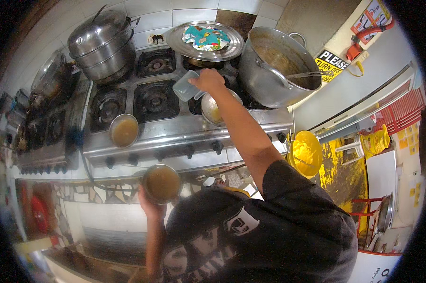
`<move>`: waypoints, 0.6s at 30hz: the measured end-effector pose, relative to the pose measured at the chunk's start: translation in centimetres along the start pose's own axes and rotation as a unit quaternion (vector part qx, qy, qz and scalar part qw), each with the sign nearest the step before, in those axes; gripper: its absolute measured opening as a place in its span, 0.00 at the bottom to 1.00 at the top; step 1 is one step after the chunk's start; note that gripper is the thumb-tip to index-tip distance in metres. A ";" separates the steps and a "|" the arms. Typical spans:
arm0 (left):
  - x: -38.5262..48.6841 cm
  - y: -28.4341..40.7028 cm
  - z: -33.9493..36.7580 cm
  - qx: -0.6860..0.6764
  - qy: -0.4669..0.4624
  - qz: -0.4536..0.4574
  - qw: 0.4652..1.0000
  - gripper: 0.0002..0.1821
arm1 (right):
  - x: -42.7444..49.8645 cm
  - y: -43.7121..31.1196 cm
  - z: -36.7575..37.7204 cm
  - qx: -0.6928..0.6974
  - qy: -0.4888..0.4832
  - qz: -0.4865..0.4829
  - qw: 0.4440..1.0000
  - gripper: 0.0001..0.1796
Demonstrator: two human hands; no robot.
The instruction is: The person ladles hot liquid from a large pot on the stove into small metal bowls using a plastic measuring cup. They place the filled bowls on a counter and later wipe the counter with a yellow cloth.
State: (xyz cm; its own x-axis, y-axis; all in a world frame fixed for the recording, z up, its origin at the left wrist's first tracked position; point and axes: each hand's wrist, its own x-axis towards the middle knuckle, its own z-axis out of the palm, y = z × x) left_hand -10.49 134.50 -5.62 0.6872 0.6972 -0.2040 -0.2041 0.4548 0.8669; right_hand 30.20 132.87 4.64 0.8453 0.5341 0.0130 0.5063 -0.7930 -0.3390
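Observation:
My left hand (151, 204) supports a round bowl of brown liquid (162, 184) in front of the stove's edge. Over the burners, my right hand (210, 80) grips a translucent plastic jug (185, 86), which is tilted. Just below that hand, partly covered by my forearm, a metal bowl (209, 107) with a little yellowish liquid sits on the stove. Another bowl of brown liquid (124, 131) rests at the front left of the steel gas stove (184, 132).
A large aluminium pot (266, 85) with a utensil inside stands at the right. Behind are a round metal lid (177, 44) with a folded cloth (206, 37) and a lidded steamer pot (103, 60). A yellow bucket (317, 152) stands right of my arm; control knobs (217, 146) line the stove front.

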 end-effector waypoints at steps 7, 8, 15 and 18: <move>-0.3 -0.1 -1.5 -0.212 -0.004 -0.065 0.975 0.32 | -3.7 -2.4 0.3 0.089 0.027 -0.167 0.982 0.12; -0.1 0.1 -1.5 -0.210 0.011 -0.076 0.975 0.32 | -5.4 -2.8 0.0 0.058 0.075 -0.187 0.978 0.11; 0.9 0.4 -1.5 -0.195 0.030 -0.086 0.977 0.31 | -14.7 -0.2 -4.1 0.025 0.296 -0.239 0.925 0.06; 1.4 0.0 -1.7 -0.179 0.020 -0.073 0.981 0.30 | -15.7 2.4 -4.1 -0.008 0.293 -0.190 0.937 0.05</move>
State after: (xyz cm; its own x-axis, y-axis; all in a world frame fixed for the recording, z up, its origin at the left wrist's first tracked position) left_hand -10.65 136.41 -6.67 0.7009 0.6285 -0.3373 -0.3424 0.7113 0.6139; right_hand 18.79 121.38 7.54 0.5494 0.5298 0.6461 0.7882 -0.5852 -0.1904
